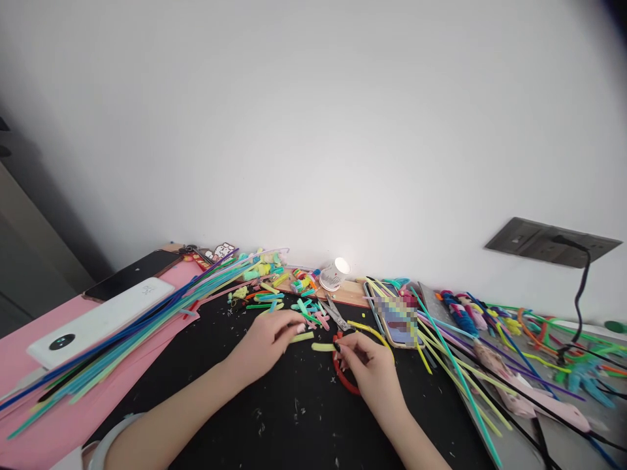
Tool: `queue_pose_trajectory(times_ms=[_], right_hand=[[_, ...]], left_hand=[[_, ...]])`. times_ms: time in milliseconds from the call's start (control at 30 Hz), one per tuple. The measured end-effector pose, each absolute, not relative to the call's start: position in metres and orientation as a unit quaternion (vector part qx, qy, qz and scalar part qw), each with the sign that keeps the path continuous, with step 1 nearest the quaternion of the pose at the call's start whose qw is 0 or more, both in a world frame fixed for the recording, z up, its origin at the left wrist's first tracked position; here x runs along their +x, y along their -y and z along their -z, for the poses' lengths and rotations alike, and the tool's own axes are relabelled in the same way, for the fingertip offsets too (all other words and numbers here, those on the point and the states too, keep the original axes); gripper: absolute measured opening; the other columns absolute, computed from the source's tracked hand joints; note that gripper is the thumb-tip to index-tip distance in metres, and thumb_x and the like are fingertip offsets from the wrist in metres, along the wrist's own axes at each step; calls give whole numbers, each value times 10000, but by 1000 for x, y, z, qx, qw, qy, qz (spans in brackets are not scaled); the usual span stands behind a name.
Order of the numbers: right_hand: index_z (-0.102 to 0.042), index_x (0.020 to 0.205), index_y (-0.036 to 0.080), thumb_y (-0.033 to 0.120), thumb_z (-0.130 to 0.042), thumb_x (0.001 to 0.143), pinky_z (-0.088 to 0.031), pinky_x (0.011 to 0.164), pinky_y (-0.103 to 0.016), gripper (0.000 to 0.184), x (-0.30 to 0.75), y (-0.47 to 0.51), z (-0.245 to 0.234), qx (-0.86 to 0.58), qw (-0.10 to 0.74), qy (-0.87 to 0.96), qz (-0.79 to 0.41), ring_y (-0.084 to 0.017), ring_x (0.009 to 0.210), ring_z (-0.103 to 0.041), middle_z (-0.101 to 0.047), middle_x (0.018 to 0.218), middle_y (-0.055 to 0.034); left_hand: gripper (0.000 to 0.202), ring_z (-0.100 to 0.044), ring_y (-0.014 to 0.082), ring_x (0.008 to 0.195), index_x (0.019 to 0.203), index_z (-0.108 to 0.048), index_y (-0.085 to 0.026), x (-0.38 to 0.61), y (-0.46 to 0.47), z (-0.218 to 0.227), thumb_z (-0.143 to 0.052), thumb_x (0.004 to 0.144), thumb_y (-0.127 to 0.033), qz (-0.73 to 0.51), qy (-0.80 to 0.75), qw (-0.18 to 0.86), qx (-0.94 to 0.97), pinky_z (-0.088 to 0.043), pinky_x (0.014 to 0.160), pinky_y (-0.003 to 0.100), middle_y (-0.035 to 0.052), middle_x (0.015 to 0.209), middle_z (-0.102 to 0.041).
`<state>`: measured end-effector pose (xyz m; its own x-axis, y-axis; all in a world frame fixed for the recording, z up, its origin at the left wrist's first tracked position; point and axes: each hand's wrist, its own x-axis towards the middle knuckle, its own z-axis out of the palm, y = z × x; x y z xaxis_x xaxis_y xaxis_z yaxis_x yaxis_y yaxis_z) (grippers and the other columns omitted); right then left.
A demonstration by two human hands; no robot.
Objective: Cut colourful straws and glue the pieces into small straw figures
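My left hand (267,341) rests on the black mat (274,418), its fingers curled and pinching a short yellow-green pipe-cleaner piece (302,337). My right hand (371,367) lies to the right, fingertips pinched on the end of another short yellow piece (323,346). Under the right hand lie scissors with red handles (343,378), the blades pointing away toward the wall. A longer yellow pipe cleaner (367,328) curves just beyond the right hand.
A bundle of long blue and green pipe cleaners (142,326) crosses pink paper (53,424) at the left, beside a white power bank (98,321). A phone (398,318), a paper cup (334,274), cut scraps, more pipe cleaners and a wall socket (551,241) lie right.
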<state>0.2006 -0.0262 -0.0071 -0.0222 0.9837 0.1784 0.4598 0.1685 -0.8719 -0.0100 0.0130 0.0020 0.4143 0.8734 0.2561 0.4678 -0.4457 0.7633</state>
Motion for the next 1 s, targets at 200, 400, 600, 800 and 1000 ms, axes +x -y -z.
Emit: queue_pose_trajectory(times_ms=[200, 400, 600, 800, 1000], right_hand=[[-622, 760, 168, 343, -551, 780, -492, 554, -273, 190, 207, 22, 11, -593, 444, 593, -315, -166, 538, -581, -629, 633, -34], [-627, 749, 169, 380, -576, 763, -491, 543, -285, 217, 205, 23, 10, -586, 448, 589, -330, -169, 526, -580, -624, 602, -31], [-631, 742, 159, 408, -616, 725, -499, 531, -277, 250, 201, 22, 7, -553, 465, 559, -406, -153, 512, -580, -636, 609, -30], [-646, 756, 156, 402, -625, 718, -509, 537, -285, 250, 200, 22, 9, -524, 460, 562, -445, -147, 506, -589, -654, 627, -39], [-638, 745, 157, 415, -642, 699, -509, 528, -278, 263, 200, 22, 10, -527, 465, 562, -436, -142, 496, -584, -639, 605, -24]], left_hand=[[227, -561, 183, 822, 994, -618, -231, -21, -26, 9, -437, 864, -275, -271, -440, 266, 814, -429, 722, 257, 32, 920, -625], [174, -546, 192, 783, 888, -650, -225, -19, -24, 10, -492, 817, -240, -242, -427, 262, 831, -408, 688, 260, 34, 818, -615], [153, -566, 181, 763, 821, -658, -192, -12, -20, 5, -509, 802, -224, -303, -418, 339, 786, -429, 683, 253, 42, 809, -614], [148, -621, 183, 738, 839, -641, -138, -2, -16, 10, -606, 731, -233, -346, -387, 569, 638, -481, 690, 269, 41, 764, -653], [168, -625, 171, 750, 826, -680, -134, -1, -15, 13, -648, 708, -249, -331, -363, 640, 591, -482, 720, 267, 39, 773, -692]])
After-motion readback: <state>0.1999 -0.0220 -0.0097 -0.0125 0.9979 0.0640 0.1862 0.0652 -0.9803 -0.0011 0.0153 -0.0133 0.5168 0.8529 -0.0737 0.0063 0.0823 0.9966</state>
